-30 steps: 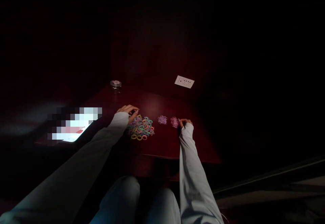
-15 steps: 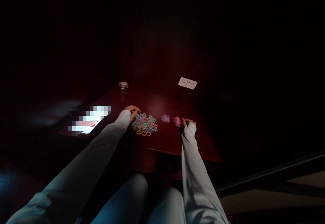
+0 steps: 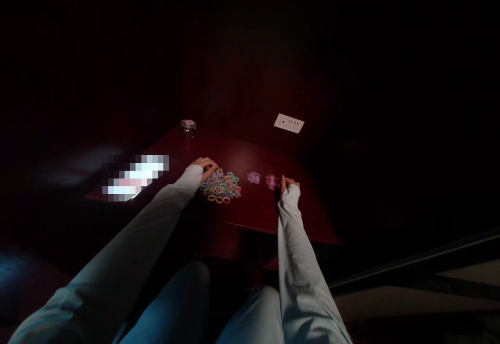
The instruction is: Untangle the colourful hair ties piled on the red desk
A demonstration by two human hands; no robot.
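While the scene is lit only dimly, a sorting operation is judged to be in hand on the dark red-brown wooden table. A loose heap of small pastel elastic rings in mixed colours is seen near the table's middle, and the left hand is laid at the heap's left edge, fingers curled and touching the nearest rings; whether a ring is pinched there cannot be told. Two smaller sorted clusters are set to the right of the heap and apart from it: a little pile of pale lilac rings and, just beside it, a little pile of pink rings. The right hand is placed against the pink pile with its fingertips drawn together, seemingly on a ring, though the grip is too small and dark to be confirmed. A small clear glass jar with a pale lid stands at the far table edge, and a white wall socket plate is mounted behind. The next move is judged to call for one ring of matching colour to be singled out of the mixed heap without neighbouring rings being dragged along.
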